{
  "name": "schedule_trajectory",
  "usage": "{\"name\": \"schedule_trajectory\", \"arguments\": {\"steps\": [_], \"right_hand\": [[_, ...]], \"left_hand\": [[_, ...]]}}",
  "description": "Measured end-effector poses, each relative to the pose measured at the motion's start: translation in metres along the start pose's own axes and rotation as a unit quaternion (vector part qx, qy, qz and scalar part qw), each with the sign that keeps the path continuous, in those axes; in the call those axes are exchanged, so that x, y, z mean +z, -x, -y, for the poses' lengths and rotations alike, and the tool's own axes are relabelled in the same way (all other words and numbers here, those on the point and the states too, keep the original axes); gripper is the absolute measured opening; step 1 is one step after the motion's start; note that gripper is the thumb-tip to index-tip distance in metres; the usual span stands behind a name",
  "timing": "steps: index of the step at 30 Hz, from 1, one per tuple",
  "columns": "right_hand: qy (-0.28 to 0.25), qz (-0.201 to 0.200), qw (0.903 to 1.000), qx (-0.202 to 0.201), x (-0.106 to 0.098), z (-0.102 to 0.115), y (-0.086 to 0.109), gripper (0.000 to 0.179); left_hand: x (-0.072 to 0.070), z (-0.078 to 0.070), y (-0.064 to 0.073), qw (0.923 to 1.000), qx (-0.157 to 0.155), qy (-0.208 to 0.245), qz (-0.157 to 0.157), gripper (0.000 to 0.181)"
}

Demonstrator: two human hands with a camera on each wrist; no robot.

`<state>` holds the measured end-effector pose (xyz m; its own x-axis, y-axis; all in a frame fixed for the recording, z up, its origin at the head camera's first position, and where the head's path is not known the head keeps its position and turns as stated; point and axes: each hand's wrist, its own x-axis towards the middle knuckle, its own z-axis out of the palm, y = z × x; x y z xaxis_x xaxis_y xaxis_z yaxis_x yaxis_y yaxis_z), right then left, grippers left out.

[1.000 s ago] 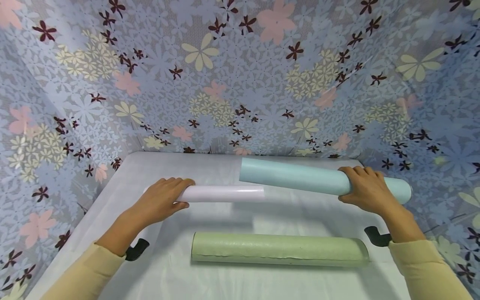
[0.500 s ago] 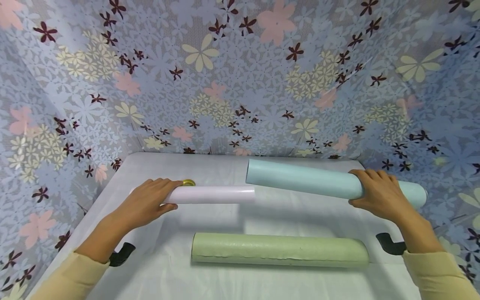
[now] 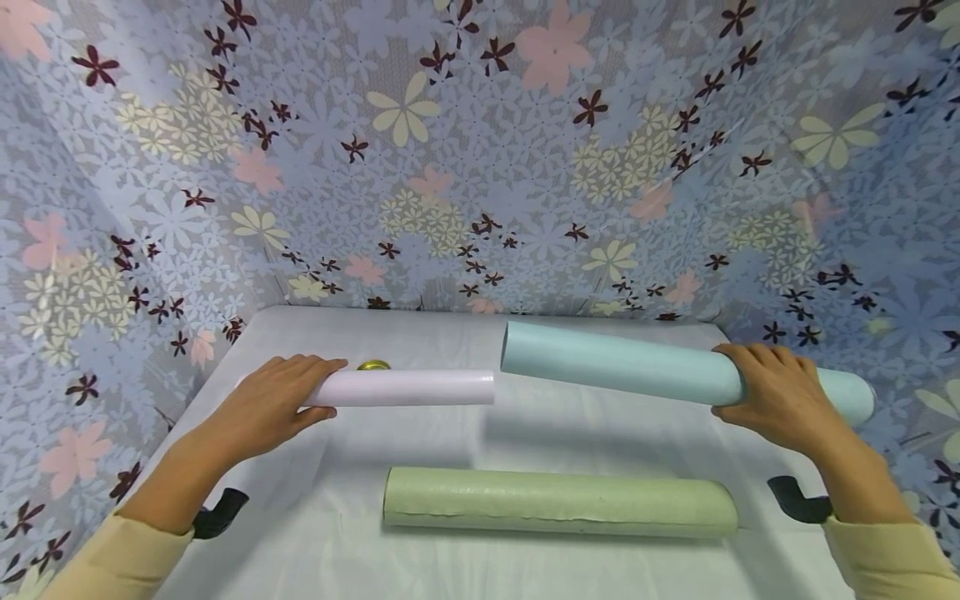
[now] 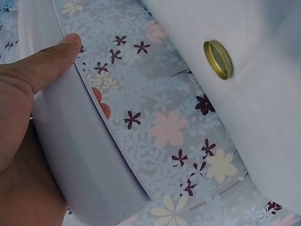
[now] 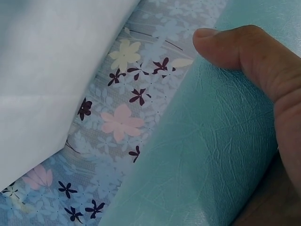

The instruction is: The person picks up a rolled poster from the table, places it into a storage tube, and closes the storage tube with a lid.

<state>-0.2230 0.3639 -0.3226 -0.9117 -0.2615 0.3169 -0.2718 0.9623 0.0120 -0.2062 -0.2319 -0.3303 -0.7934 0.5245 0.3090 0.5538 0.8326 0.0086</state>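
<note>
My left hand (image 3: 273, 408) grips a glossy pale lilac roll of sheet material (image 3: 408, 388) by its left part, above the table. In the left wrist view the thumb lies along the lilac roll (image 4: 89, 141) and fingertips show past its edge. Over the right side, my right hand (image 3: 783, 400) grips a thicker light blue roll (image 3: 622, 360), tilted a little down to the right. Its leather-like creased surface shows under the thumb in the right wrist view. The two rolls' facing ends are slightly apart. A pale green roll (image 3: 558, 502) lies on the table in front.
A white-covered table (image 3: 420, 575) spans the work area. Behind the lilac roll lies a small roll of yellow tape (image 3: 373, 365), seen as a gold ring (image 4: 218, 60) in the left wrist view. Flowered fabric (image 3: 480, 167) hangs at the back and sides.
Both hands have moved outward: the lilac roll to the left, the light blue roll to the right. The yellow tape has come into view. The green roll has stayed put.
</note>
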Motion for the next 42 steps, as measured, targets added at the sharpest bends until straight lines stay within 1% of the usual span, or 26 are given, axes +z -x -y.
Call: {"name": "schedule_trajectory", "arguments": {"steps": [12, 18, 25, 29, 34, 39, 42], "right_hand": [[0.002, -0.009, 1.0000, -0.002, -0.003, -0.001, 0.014, 0.084], [0.001, -0.012, 0.9999, -0.007, -0.003, -0.002, 0.020, 0.083], [0.006, -0.014, 0.9999, -0.005, -0.004, -0.002, 0.025, 0.085], [0.009, -0.016, 0.9998, -0.006, -0.005, -0.001, 0.028, 0.087], [0.010, -0.019, 0.9997, -0.009, -0.005, -0.002, 0.032, 0.088], [0.012, -0.026, 0.9995, -0.017, -0.004, -0.002, 0.035, 0.088], [0.012, -0.030, 0.9992, -0.022, -0.004, -0.001, 0.037, 0.088]], "left_hand": [[-0.009, 0.006, 0.006, 0.9998, 0.008, -0.006, -0.016, 0.060], [-0.011, 0.008, 0.009, 0.9992, 0.019, -0.017, -0.031, 0.061], [-0.015, 0.011, 0.011, 0.9991, 0.013, -0.023, -0.032, 0.063], [-0.016, 0.013, 0.011, 0.9985, 0.020, -0.028, -0.042, 0.063], [-0.017, 0.014, 0.011, 0.9984, 0.023, -0.030, -0.043, 0.063], [-0.018, 0.014, 0.010, 0.9989, 0.015, -0.027, -0.036, 0.062], [-0.017, 0.014, 0.011, 0.9987, 0.019, -0.028, -0.038, 0.062]]}}
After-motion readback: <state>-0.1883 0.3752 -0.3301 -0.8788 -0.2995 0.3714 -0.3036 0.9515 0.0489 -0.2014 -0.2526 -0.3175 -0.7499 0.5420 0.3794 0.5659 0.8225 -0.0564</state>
